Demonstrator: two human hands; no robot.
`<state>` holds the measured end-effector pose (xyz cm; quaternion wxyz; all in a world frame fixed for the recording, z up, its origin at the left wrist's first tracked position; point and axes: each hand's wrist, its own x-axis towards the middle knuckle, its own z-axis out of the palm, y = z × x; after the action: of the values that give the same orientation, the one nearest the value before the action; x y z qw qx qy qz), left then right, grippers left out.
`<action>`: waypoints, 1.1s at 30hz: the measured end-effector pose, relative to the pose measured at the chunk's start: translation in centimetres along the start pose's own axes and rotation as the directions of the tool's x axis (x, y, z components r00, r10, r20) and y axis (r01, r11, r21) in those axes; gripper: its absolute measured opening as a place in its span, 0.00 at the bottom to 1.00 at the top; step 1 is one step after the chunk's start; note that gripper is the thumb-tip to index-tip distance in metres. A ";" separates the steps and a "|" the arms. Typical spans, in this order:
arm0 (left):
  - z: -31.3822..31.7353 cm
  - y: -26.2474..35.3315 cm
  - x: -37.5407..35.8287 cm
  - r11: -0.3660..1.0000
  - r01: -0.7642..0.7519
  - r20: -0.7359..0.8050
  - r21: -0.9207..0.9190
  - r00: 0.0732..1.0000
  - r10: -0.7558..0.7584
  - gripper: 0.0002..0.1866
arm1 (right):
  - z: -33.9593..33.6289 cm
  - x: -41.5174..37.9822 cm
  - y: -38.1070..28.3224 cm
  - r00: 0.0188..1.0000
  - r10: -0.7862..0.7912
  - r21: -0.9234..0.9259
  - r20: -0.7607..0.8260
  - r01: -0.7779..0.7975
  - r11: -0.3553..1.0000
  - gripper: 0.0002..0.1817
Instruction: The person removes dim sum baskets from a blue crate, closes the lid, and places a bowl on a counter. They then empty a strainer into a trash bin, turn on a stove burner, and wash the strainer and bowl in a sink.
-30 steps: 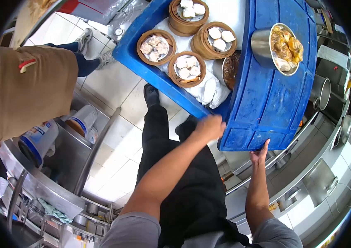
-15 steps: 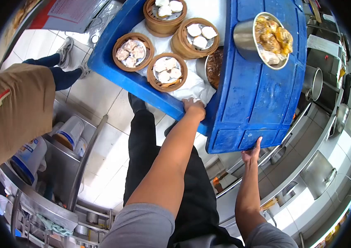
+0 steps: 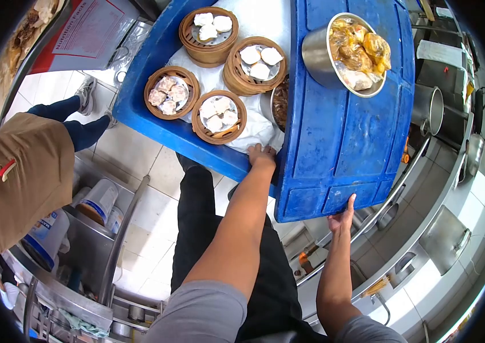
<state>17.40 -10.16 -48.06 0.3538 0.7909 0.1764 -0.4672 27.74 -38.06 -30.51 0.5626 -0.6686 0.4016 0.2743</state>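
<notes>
My left hand (image 3: 262, 156) is closed over the near rim of a blue plastic chest (image 3: 185, 143), its fingers reaching inside. At the lower edge of the chest's blue lid (image 3: 342, 143), my right hand (image 3: 342, 216) grips with the thumb on top; its other fingers are mostly hidden beneath. The lid covers the chest's right side. Inside, bamboo steamers (image 3: 218, 137) hold small plates of white and pinkish dumplings (image 3: 168, 94) on white cloth (image 3: 251, 132). A metal pot of dark food (image 3: 279, 103) is partly under the lid. On the lid stands a metal pot (image 3: 316, 57) of bagged yellowish food (image 3: 362, 48).
At left stands a person in a brown apron (image 3: 25, 177), beside a steel sink (image 3: 96, 246) with large plastic tubs (image 3: 48, 234). A steel counter (image 3: 431, 268) with pots curves along the right. White tiled floor (image 3: 139, 154) lies below.
The chest, its lid and the pots have shifted slightly left in view, and the lid's near edge sits a little lower. Both hands keep their holds.
</notes>
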 end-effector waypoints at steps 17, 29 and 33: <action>-2.2 -2.3 -7.2 0.994 -0.098 -0.461 -0.044 0.885 0.067 0.32 | 1.1 -0.8 0.7 1.000 -0.004 0.077 -0.015 0.006 0.997 0.51; 5.6 -17.2 -56.1 0.806 0.155 -0.783 -0.572 0.192 -0.592 0.14 | -1.5 4.3 1.0 0.978 0.077 0.122 0.195 -0.102 0.987 0.51; 12.4 -17.0 -67.5 0.563 0.201 -0.556 -0.801 0.095 -0.826 0.10 | -1.4 4.1 0.2 0.961 0.106 0.180 0.255 -0.155 0.971 0.51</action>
<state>-34.40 -3.98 -0.30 0.1897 0.6380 0.7454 0.0384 29.60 -40.34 -33.64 0.6522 -0.5423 0.3980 0.3495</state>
